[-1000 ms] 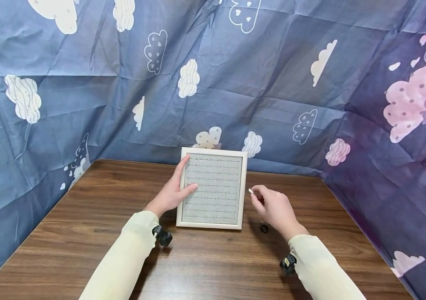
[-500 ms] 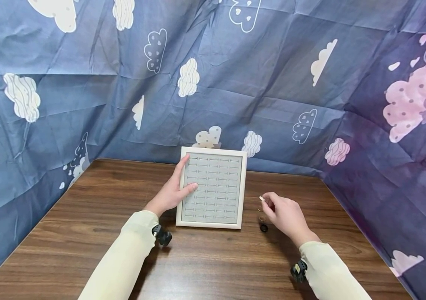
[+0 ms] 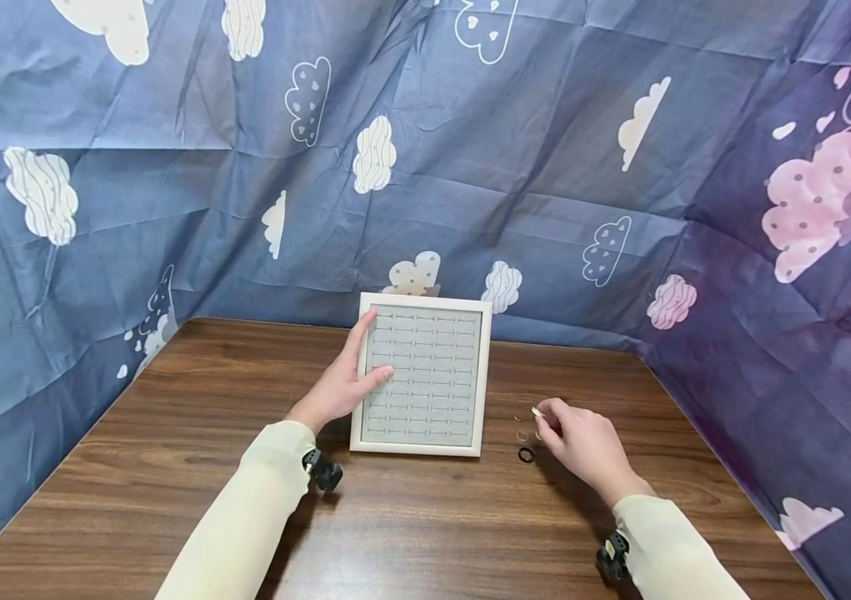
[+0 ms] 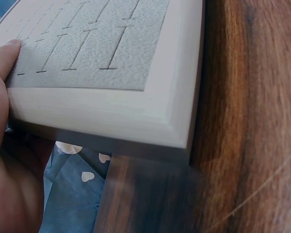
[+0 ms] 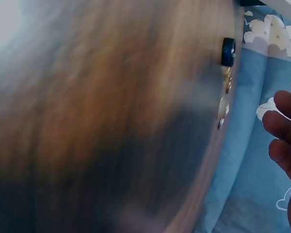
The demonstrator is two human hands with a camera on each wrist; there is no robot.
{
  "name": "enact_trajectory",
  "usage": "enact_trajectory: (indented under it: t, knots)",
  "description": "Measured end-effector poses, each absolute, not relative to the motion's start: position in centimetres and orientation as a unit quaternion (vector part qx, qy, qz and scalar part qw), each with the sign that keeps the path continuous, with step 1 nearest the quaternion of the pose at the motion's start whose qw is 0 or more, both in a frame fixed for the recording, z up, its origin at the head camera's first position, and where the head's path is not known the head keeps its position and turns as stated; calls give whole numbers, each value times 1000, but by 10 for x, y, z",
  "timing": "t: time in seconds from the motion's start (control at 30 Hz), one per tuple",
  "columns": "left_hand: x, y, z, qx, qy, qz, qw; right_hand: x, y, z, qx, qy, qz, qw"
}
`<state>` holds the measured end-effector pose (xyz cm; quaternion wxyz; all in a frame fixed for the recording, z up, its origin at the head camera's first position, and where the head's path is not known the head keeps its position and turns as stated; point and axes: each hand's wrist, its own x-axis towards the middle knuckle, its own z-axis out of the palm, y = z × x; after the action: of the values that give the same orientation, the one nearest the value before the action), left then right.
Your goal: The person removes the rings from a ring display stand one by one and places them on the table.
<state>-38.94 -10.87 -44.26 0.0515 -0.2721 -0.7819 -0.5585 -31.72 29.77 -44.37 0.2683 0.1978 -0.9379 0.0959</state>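
My left hand (image 3: 338, 392) grips the left side of a ring display board (image 3: 425, 379) with a white frame and grey padded face. The thumb lies on the slotted face, which has several rows of slits; some fingers are hidden behind the frame. The board leans upright on the table. To its right, my right hand (image 3: 583, 442) pinches a small white ring (image 3: 538, 412) between thumb and index finger, low over the table. A black ring (image 5: 228, 52) and gold rings (image 5: 228, 80) stand close by, between that hand and the board.
Everything rests on a brown wood-grain table (image 3: 410, 525). Blue cloth (image 3: 455, 217) with a cloud print hangs behind the table and along its sides. A black wrist camera (image 3: 322, 471) is strapped to the left sleeve.
My right hand has moved right and toward me, away from the board, with the white ring still pinched. More of the rings on the table show now. The left hand and board hold still.
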Motion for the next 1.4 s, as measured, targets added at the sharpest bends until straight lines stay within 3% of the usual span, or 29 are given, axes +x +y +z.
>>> enact_trajectory:
  t: [0.43,0.67,1.4]
  knots:
    - [-388,-109,-440,-273,-783,-557,52,-307,313,-450,191,-957,74,205]
    - [-389,-110,-438,-273,-782,-557,53,-304,319,-451,195,-969,65,139]
    - [-389,-110,-441,-287,-775,-560,60,-306,319,-453,223,-971,47,72]
